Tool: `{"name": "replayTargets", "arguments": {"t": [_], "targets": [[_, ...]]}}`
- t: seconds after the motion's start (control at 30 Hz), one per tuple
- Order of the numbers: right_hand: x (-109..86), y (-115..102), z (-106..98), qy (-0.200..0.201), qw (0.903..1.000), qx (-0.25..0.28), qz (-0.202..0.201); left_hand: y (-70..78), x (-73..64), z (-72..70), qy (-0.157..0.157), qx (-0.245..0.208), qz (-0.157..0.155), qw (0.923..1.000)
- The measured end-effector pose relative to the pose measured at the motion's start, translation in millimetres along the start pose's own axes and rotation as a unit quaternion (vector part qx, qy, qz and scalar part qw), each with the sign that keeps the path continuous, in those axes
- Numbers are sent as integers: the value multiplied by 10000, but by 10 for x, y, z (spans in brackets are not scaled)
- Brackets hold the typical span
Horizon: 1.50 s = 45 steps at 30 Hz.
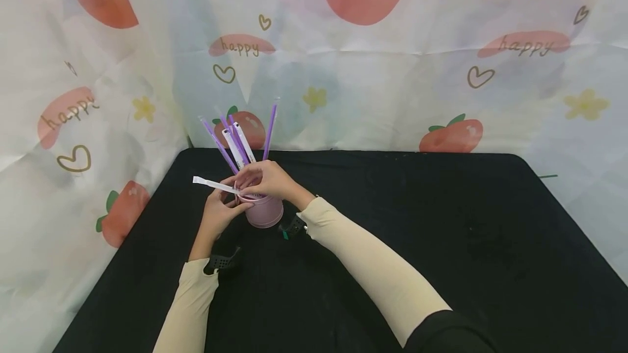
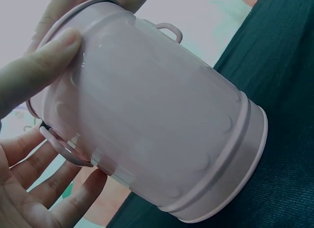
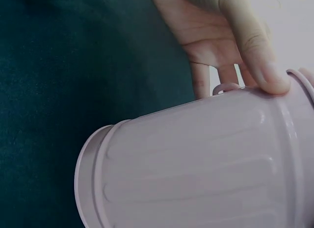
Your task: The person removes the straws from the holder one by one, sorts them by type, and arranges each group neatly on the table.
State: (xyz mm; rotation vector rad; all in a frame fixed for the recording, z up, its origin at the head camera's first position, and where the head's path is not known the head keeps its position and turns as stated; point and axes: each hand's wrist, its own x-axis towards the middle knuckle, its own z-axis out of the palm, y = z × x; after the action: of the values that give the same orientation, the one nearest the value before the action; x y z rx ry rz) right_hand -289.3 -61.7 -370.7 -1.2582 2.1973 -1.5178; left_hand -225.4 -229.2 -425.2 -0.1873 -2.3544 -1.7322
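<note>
A pink bucket point(image 1: 265, 212) with small side handles stands upright near the far left of the table. Several purple straws point(image 1: 270, 132) and white paper sleeves point(image 1: 233, 147) stick up out of it. My left hand point(image 1: 219, 208) holds the bucket at its left side: the thumb point(image 2: 54, 59) lies on the front near the rim, and the fingers reach behind the left handle point(image 2: 61, 149). Over the rim, my right hand point(image 1: 267, 178) pinches a long white wrapped stick point(image 1: 213, 183), which lies nearly level and points left. The right fingertips are partly hidden.
Black cloth covers the table point(image 1: 417, 233). Behind and to the left hangs a pale curtain point(image 1: 373, 86) printed with fruit, hearts and flowers, close behind the straws. Each wrist wears a black strap point(image 1: 224, 260).
</note>
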Motion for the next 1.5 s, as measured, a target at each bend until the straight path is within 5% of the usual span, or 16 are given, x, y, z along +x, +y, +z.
{"name": "replayTargets", "arguments": {"t": [0.93,1.5], "targets": [[24,19,16,-222,9969,-748,113,-42,16,-18,-72,101,181,9998],[-6,-47,27,-317,9847,-1706,138,-33,3,2,-52,-77,159,9998]]}}
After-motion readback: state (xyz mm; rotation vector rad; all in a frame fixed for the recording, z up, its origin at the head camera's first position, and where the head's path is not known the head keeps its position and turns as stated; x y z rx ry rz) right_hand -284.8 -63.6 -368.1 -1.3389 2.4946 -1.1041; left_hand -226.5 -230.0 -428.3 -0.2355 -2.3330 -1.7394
